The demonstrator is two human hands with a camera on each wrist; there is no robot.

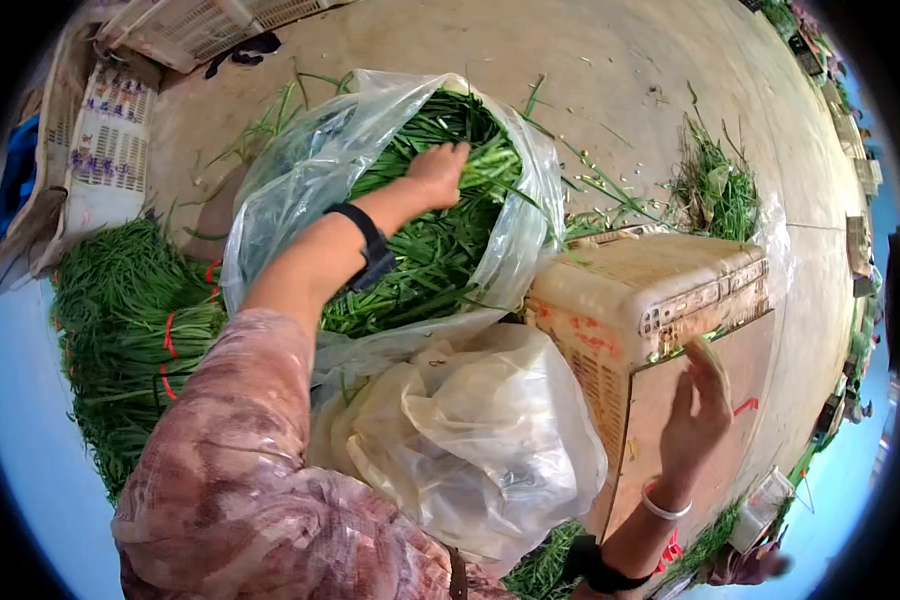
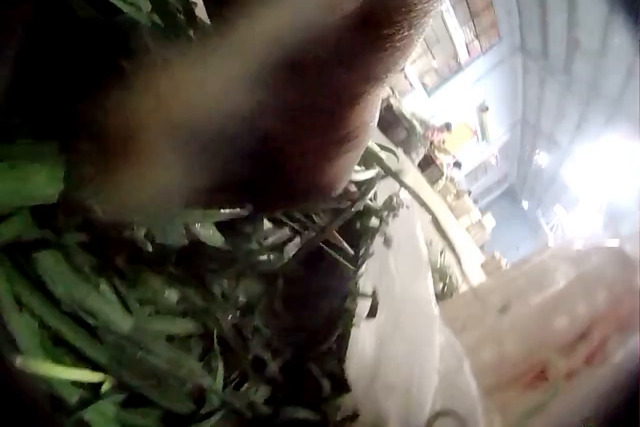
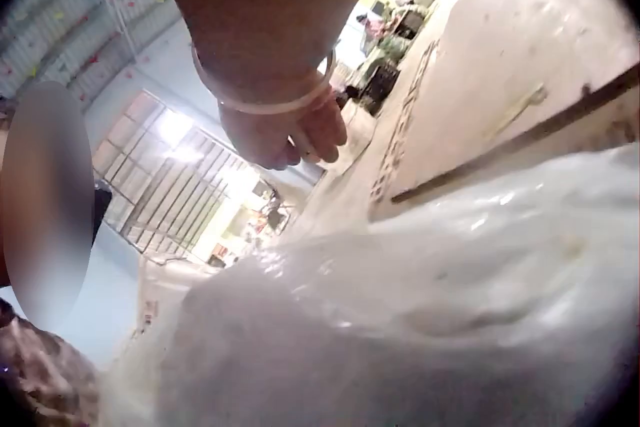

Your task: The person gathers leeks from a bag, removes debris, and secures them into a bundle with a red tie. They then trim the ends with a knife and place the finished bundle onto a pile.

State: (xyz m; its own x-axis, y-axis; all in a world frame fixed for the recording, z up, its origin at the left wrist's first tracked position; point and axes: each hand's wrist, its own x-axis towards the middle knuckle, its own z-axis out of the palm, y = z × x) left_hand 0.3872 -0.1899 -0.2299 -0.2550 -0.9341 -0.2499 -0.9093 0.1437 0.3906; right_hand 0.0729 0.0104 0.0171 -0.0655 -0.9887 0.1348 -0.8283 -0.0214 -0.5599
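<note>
A large clear plastic bag [image 1: 300, 160] stands wide at the mouth, packed with long green leafy stalks like garlic chives [image 1: 410, 250]. My left hand [image 1: 438, 175] reaches into it and grips a bunch of pale-ended chives [image 1: 492, 160] lying toward the bag's right side. In the left wrist view that hand [image 2: 290, 97] is dark and blurred above the leaves [image 2: 120, 317]. My right hand [image 1: 698, 410] is held over a wooden board [image 1: 660, 440], its fingers mostly straight and nothing in them. The right wrist view shows this hand [image 3: 285, 132] beyond a white bangle.
A crumpled plastic bag [image 1: 470, 430] lies close in front of me. The board leans on an upturned plastic crate [image 1: 650, 275]. Chive bundles tied with red bands [image 1: 160, 330] lie at left. Loose greens [image 1: 715, 185] and scraps litter the floor; more crates [image 1: 110, 130] stand at far left.
</note>
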